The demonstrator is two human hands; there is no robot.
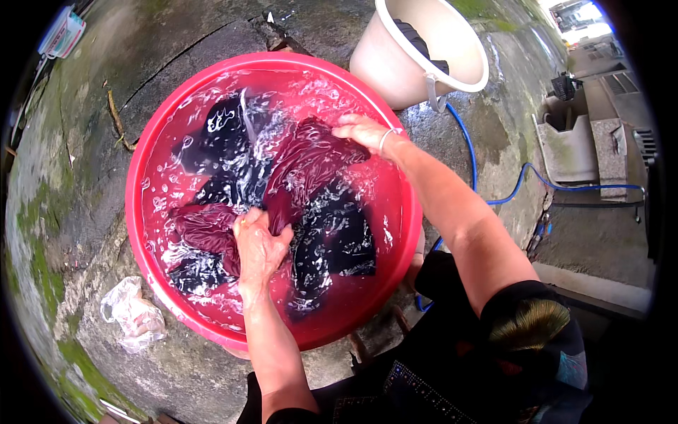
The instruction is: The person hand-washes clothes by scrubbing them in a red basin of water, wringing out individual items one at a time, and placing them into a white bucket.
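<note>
A large red plastic basin (139, 212) holds water with dark garments (339, 238) and a maroon garment (312, 159) in it. My left hand (259, 246) grips a gathered part of the maroon cloth near the basin's middle, and more of that cloth spreads to its left. At the basin's upper right, my right hand (363, 132) lies at the edge of the maroon cloth with its fingers extended; whether it pinches any cloth cannot be told. A bracelet is on that wrist. Black cloth floats at the upper left of the water.
A white bucket (371, 63) with dark cloth inside stands beyond the basin at the upper right. A blue hose (508, 199) runs over the wet concrete at the right. A crumpled clear plastic bag (135, 315) lies at the lower left. A small labelled tub (63, 34) is at the upper left.
</note>
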